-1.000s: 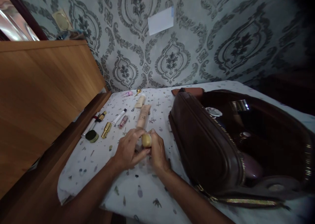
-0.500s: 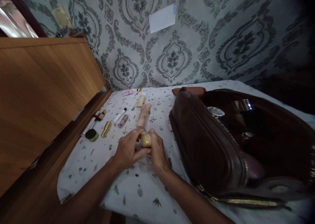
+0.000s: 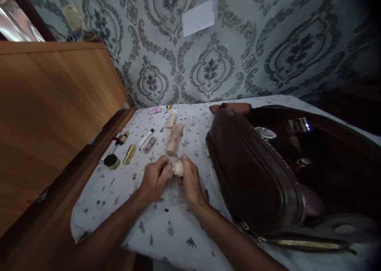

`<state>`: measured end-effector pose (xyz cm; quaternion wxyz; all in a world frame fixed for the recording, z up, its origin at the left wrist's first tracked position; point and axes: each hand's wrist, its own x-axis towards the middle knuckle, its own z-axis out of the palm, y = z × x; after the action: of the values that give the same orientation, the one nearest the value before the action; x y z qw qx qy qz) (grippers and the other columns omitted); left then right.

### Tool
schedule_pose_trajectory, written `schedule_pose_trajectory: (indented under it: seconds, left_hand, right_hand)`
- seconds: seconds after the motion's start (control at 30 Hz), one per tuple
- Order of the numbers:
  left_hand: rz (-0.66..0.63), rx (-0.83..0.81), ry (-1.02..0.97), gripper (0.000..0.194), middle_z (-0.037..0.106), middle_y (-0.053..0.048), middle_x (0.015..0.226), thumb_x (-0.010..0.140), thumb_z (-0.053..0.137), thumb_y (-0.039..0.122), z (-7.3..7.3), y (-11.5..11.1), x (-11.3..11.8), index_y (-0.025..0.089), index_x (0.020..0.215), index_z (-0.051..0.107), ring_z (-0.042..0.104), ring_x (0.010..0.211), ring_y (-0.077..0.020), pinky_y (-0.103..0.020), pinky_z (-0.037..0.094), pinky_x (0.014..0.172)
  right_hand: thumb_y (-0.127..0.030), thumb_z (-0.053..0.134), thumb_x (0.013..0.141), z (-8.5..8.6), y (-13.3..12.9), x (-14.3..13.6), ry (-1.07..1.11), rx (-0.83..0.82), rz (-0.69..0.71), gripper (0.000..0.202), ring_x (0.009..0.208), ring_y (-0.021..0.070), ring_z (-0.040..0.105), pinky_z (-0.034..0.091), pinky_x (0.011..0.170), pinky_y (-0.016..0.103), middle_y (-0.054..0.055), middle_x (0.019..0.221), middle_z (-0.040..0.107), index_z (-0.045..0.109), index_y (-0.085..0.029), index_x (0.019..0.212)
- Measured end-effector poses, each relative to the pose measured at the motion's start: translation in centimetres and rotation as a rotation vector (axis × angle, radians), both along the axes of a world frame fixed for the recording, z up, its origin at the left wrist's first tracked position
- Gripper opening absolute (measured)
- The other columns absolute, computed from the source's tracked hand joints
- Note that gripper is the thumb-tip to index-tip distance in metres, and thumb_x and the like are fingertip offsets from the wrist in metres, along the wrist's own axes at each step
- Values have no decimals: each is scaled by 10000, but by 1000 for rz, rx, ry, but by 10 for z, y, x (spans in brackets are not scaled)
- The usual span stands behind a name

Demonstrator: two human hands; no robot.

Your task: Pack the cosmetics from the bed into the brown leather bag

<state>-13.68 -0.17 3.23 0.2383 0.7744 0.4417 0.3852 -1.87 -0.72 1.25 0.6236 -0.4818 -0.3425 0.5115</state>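
My right hand (image 3: 191, 181) is closed around a small, rounded, cream-white container (image 3: 177, 168), most of it hidden by the fingers. My left hand (image 3: 154, 179) is also closed, its thumb and fingers pinching at the container's left side. Just beyond the hands lies a peach-beige squeeze tube (image 3: 174, 140), and behind that a shorter cream tube (image 3: 170, 120). To the left are a pink lip gloss (image 3: 150, 144), a white tube with a black cap (image 3: 145, 138) and a gold lipstick (image 3: 129, 154).
A large brown leather bag (image 3: 253, 175) gapes unzipped on the right, with cosmetics inside. A dark-lidded round jar (image 3: 112, 161) sits near the table's left edge. Wooden furniture (image 3: 59, 104) borders the left, patterned wallpaper (image 3: 211, 70) the back.
The container has turned in my hands: a yellow rounded face showed before, a cream-white one shows now. My left fingers have curled in tighter. The view has shifted slightly.
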Motion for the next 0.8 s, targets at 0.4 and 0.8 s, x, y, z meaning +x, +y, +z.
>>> schedule_pose_trajectory:
  seconds: [0.4, 0.8]
  left_hand:
    - [-206, -220, -355, 441, 466, 35, 629, 966, 357, 577, -1, -4, 4, 170, 868, 497, 420, 540, -106, -230, 364, 517]
    - [-148, -261, -512, 471, 469, 27, 603, 904, 425, 649, 13, -17, 6, 193, 854, 535, 396, 492, -105, -226, 347, 453]
  right_hand:
    - [-504, 480, 825, 28, -1, 4, 662, -328, 199, 376, 338, 54, 155, 107, 346, 160, -100, 358, 288, 402, -218, 594]
    - [-551, 539, 774, 46, -21, 2, 562, -225, 175, 364, 372, 72, 188, 142, 366, 175, -90, 404, 310, 461, -226, 630]
